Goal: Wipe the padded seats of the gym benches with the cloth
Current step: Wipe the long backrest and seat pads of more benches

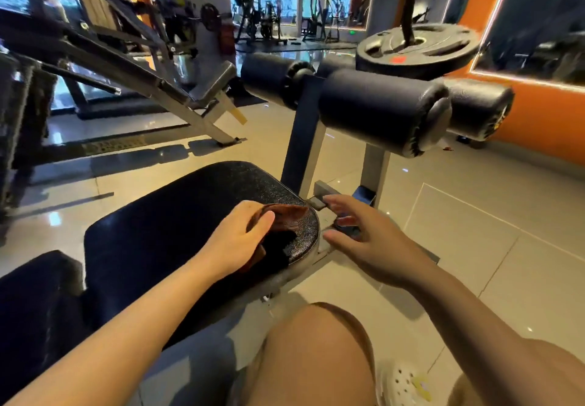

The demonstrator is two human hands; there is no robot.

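Note:
A black padded bench seat (177, 215) fills the lower middle of the head view. A brown cloth (289, 217) lies on the seat's right end. My left hand (235, 237) grips the cloth and holds it down on the pad near the rounded edge. Just past that edge, my right hand (367, 241) hovers over the bench frame with its fingers spread and holding nothing. A second black pad (34, 298) of the same bench sits at the lower left.
Black foam leg rollers (380, 111) on a post stand right behind the seat. A weight plate (418, 47) sits above them. An inclined bench frame (133, 66) stands to the left. My knee (316, 358) and a white shoe (399, 383) are below on the tiled floor (474, 215).

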